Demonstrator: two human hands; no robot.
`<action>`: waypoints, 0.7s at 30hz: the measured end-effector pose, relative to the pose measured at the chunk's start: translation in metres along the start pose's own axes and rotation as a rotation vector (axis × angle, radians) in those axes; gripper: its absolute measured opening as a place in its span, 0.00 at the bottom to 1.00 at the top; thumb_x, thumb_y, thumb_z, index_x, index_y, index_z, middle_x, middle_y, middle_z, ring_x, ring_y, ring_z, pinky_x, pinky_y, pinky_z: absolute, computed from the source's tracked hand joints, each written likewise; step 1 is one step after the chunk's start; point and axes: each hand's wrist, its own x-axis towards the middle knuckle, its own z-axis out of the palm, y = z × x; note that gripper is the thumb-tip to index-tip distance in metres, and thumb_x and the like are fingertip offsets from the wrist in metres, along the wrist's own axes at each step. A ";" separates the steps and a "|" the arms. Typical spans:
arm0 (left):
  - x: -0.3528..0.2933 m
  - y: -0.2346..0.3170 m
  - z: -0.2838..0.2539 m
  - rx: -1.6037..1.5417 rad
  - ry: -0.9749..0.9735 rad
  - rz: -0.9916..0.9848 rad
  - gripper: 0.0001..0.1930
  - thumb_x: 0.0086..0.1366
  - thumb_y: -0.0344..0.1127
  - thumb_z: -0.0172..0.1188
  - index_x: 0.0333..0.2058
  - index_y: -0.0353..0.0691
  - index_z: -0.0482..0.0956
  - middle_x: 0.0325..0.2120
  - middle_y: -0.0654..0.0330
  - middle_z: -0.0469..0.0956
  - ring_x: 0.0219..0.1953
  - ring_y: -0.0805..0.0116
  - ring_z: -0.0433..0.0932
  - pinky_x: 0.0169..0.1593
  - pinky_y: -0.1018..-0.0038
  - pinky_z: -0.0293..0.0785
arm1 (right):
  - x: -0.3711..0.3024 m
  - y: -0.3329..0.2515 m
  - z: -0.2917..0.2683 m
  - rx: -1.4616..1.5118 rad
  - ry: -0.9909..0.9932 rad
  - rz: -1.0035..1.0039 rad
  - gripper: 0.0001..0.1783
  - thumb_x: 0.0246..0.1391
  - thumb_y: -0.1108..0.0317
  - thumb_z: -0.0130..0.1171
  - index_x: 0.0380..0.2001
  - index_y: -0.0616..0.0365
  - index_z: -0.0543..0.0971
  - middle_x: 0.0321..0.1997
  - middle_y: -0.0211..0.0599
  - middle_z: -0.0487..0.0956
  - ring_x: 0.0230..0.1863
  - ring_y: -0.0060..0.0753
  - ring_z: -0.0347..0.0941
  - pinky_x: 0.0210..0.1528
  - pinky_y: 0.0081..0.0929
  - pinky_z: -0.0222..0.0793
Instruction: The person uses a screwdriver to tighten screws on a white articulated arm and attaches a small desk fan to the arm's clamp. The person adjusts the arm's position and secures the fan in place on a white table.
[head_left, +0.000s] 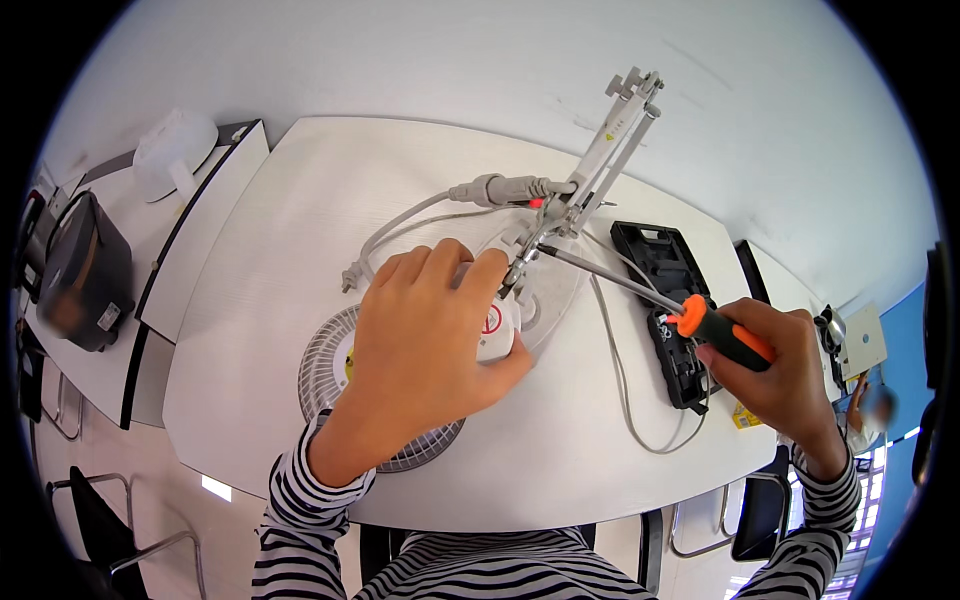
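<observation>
My left hand (415, 325) is wrapped over the white motor housing (500, 335) of a small fan, covering most of it. Under that hand the round grey fan grille (322, 365) lies on the table. A screwdriver (735, 342) with an orange and black handle is gripped in my right hand (790, 375). Its shaft points left, and the tip seems to meet the joint between the housing and a jointed grey metal arm (605, 145); exact contact is unclear. This arm rises up and to the right, over a pale round base (545, 305).
A grey cable with a thick connector (510, 189) runs across the white table (260, 250). Right of the fan lies an opened black tool case (655, 255), with a yellow box (745, 416) nearer me. A dark appliance (88, 270) and white jug (175, 150) stand left.
</observation>
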 end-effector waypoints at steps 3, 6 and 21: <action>0.000 -0.002 -0.002 0.016 -0.019 -0.003 0.21 0.36 0.37 0.62 0.33 0.37 0.72 0.24 0.58 0.70 0.26 0.62 0.69 0.33 0.69 0.66 | -0.004 0.003 0.007 0.120 0.010 -0.089 0.13 0.37 0.74 0.62 0.29 0.65 0.74 0.21 0.41 0.74 0.18 0.29 0.70 0.21 0.19 0.63; -0.001 -0.002 -0.006 0.028 -0.063 -0.025 0.21 0.36 0.36 0.62 0.34 0.37 0.72 0.27 0.58 0.72 0.29 0.61 0.71 0.34 0.69 0.66 | -0.017 0.010 0.028 -0.054 0.268 -0.353 0.18 0.37 0.75 0.61 0.37 0.60 0.74 0.26 0.42 0.75 0.20 0.29 0.70 0.22 0.21 0.65; -0.006 0.001 0.000 -0.072 -0.035 -0.076 0.19 0.34 0.37 0.61 0.30 0.39 0.72 0.26 0.57 0.70 0.27 0.60 0.68 0.32 0.67 0.65 | -0.032 0.012 0.030 -1.035 0.463 -0.756 0.20 0.51 0.59 0.57 0.37 0.68 0.74 0.22 0.46 0.72 0.15 0.28 0.65 0.12 0.17 0.59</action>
